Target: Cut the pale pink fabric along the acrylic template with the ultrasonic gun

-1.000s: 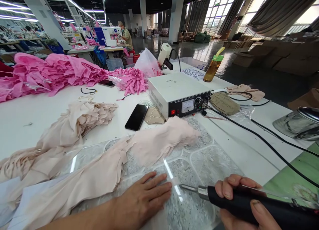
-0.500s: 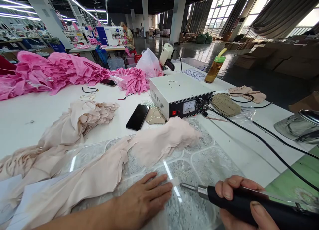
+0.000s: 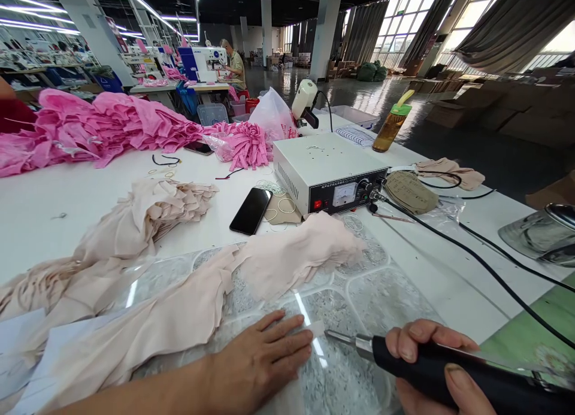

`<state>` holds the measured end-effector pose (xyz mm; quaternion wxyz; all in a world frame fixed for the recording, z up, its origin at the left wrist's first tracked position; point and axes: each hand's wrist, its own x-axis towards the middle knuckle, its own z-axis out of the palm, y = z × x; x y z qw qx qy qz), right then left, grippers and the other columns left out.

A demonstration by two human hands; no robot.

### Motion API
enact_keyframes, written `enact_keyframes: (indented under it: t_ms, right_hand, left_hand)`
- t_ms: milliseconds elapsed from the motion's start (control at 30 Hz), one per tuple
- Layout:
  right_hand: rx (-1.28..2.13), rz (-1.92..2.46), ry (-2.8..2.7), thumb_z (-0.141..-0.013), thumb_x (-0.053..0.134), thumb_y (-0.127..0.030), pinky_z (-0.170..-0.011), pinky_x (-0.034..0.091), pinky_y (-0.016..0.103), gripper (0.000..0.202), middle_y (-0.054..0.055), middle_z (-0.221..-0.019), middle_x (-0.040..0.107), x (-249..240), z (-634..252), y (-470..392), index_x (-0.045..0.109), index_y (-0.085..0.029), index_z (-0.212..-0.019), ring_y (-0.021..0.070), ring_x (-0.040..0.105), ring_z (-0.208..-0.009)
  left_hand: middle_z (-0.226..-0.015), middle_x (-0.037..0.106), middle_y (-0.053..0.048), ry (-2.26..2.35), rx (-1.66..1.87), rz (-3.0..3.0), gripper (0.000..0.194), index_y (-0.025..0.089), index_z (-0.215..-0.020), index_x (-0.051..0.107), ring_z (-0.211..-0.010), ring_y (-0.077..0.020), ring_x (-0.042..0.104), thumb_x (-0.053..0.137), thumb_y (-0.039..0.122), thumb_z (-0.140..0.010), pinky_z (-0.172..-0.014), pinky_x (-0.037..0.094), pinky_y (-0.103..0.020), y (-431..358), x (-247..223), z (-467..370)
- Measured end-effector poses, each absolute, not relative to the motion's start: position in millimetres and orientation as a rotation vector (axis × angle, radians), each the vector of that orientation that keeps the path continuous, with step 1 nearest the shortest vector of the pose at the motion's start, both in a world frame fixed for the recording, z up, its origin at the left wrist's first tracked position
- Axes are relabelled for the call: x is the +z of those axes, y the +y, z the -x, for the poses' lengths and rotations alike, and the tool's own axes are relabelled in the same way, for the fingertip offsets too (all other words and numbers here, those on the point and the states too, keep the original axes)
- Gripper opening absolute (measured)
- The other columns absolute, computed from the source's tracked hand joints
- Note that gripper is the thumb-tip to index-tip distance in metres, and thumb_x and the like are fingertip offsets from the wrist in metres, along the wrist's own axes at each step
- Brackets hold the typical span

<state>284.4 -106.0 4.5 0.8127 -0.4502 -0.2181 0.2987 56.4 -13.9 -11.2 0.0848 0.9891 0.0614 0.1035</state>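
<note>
My left hand lies flat, fingers stretched out, on a glossy grey marble-patterned sheet. A small pale translucent strip sticks out past its fingertips. My right hand is wrapped round a black-handled ultrasonic hand tool, whose slim metal tip points left at the strip's end. Whether the tip touches the strip, I cannot tell. Beyond my left hand is a pile of beige fabric pieces, with more beige fabric trailing to the lower left.
A white control box with a dial stands behind the beige pile, a black cable running from its front. Nearby are a phone, pink fabric, a drink bottle and a glass jar. A person sits farther back.
The view has shifted slightly, so the background sits a little farther right. Slightly more of the pale strip shows by my left fingertips. Both hands stay nearly in place.
</note>
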Motion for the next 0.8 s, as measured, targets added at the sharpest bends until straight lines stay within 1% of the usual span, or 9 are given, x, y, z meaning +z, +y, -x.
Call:
enact_keyframes:
  t_ms: [167, 267, 400, 500, 600, 800]
  right_hand:
    - [0.697, 0.957, -0.532, -0.076, 0.067, -0.031, -0.051, 0.05, 0.035, 0.017, -0.003, -0.072, 0.047, 0, -289, -109, 0.052, -0.024, -0.076, 0.0139, 0.051, -0.056]
    - [0.718, 0.971, -0.534, -0.077, 0.067, -0.032, -0.05, 0.05, 0.035, 0.017, -0.002, -0.072, 0.047, -1, -291, -109, 0.052, -0.023, -0.076, 0.0142, 0.052, -0.056]
    - [0.647, 0.981, -0.544, -0.074, 0.067, -0.032, -0.048, 0.049, 0.034, 0.017, -0.002, -0.069, 0.048, 4, -288, -106, 0.054, -0.023, -0.075, 0.0131, 0.05, -0.054]
    - [0.585, 0.979, -0.551, -0.071, 0.068, -0.031, -0.049, 0.048, 0.033, 0.016, -0.002, -0.068, 0.049, 8, -285, -101, 0.055, -0.022, -0.075, 0.0122, 0.049, -0.053]
    - [0.567, 0.983, -0.574, -0.071, 0.067, -0.031, -0.049, 0.048, 0.032, 0.015, -0.002, -0.068, 0.051, 9, -283, -98, 0.056, -0.022, -0.075, 0.0119, 0.049, -0.053]
    - [0.585, 1.008, -0.647, -0.072, 0.072, -0.034, -0.049, 0.05, 0.033, 0.019, -0.002, -0.068, 0.053, 10, -282, -96, 0.057, -0.023, -0.074, 0.0127, 0.051, -0.053]
  left_hand:
    - [-0.14, 0.053, -0.006, 0.194, 0.32, -2.958, 0.032, 0.011, -0.129, 0.055, -0.134, -0.0242, 0.044, 0.038, 0.021, -0.104, -0.117, 0.028, -0.038, -14, -11, -56]
    - [-0.139, 0.054, -0.005, 0.205, 0.326, -2.95, 0.032, 0.011, -0.128, 0.056, -0.133, -0.024, 0.046, 0.037, 0.021, -0.104, -0.117, 0.028, -0.037, -14, -10, -56]
    - [-0.138, 0.055, -0.003, 0.209, 0.327, -2.947, 0.032, 0.012, -0.125, 0.057, -0.131, -0.0242, 0.048, 0.036, 0.022, -0.105, -0.117, 0.027, -0.036, -15, -11, -57]
    - [-0.137, 0.056, -0.005, 0.217, 0.333, -2.934, 0.031, 0.012, -0.124, 0.058, -0.132, -0.0242, 0.047, 0.037, 0.022, -0.104, -0.116, 0.028, -0.037, -16, -14, -56]
    - [-0.137, 0.056, -0.007, 0.216, 0.339, -2.917, 0.031, 0.011, -0.125, 0.057, -0.132, -0.0247, 0.046, 0.037, 0.022, -0.104, -0.115, 0.029, -0.04, -17, -18, -56]
    - [-0.136, 0.057, -0.007, 0.236, 0.419, -2.89, 0.03, 0.012, -0.125, 0.057, -0.135, -0.0233, 0.043, 0.041, 0.024, -0.103, -0.117, 0.026, -0.039, -19, -29, -55]
